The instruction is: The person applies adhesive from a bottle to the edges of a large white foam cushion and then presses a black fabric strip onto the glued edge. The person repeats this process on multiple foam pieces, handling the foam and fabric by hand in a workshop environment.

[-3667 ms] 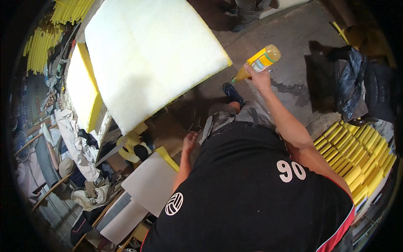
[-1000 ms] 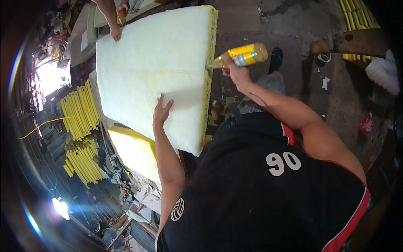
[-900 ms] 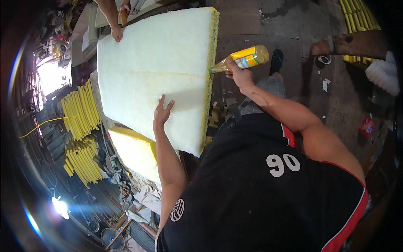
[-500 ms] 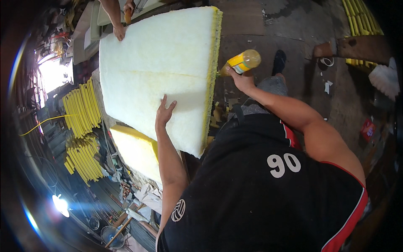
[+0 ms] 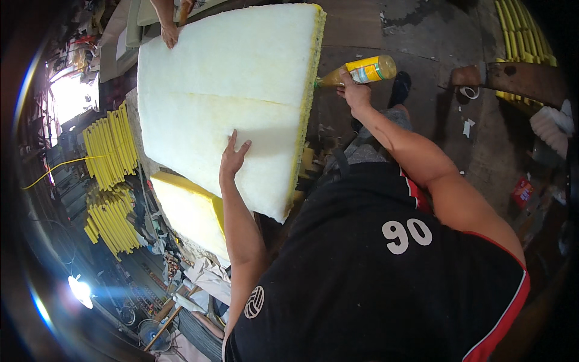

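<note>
A large slab of foam topped with white padding (image 5: 223, 72) lies in front of me, its yellowish cut edge (image 5: 309, 90) facing right. My left hand (image 5: 234, 160) rests on the padding, palm down with the fingers spread. My right hand (image 5: 356, 95) is wrapped round a clear squeeze bottle (image 5: 374, 69) with a yellow label and amber liquid inside. The bottle is tilted nearly level, and its green-tipped nozzle meets the slab's right edge. Whether liquid is coming out cannot be seen. At the far left, a co-worker's hand (image 5: 170, 35) presses on the slab's edge.
A smaller yellow foam block (image 5: 187, 202) lies left of my forearm. Stacks of yellow strips (image 5: 111, 148) stand further left, near a lit lamp (image 5: 80, 291). A brown beam (image 5: 525, 75) juts in at the right. Scraps litter the dark floor (image 5: 416, 36).
My right hand and the bottle have moved away from me and slightly right along the slab's edge, the bottle now lying flatter. My left hand keeps its place on the padding.
</note>
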Available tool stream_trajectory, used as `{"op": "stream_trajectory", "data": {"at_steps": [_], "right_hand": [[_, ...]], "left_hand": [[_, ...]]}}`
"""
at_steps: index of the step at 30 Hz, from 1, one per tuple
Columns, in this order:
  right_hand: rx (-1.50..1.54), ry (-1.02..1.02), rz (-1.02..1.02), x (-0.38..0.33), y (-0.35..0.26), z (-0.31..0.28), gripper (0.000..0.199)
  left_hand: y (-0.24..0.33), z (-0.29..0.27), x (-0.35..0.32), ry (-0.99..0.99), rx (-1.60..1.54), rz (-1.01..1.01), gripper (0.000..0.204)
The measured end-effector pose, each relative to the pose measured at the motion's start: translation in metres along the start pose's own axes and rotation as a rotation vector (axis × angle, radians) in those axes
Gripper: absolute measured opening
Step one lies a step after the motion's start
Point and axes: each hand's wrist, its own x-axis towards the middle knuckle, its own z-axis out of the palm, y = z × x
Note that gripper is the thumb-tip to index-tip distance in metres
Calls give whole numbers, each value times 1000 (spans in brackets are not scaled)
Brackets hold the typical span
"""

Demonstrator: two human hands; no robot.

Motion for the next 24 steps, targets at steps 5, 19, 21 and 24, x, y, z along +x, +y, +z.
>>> {"op": "stream_trajectory", "data": {"at_steps": [5, 19, 21, 24], "right_hand": [[-412, -65, -256, -40, 31, -9, 31], [-281, -140, -45, -9, -28, -6, 31], [-391, -181, -23, -14, -34, -2, 31], [-244, -16, -173, 34, -72, 18, 29]], "left_hand": [[-2, -7, 8, -38, -19, 4, 79], [-3, -2, 7, -30, -68, -12, 79], [-7, -3, 7, -52, -94, -36, 79], [-3, -2, 3, -49, -91, -51, 79]]}}
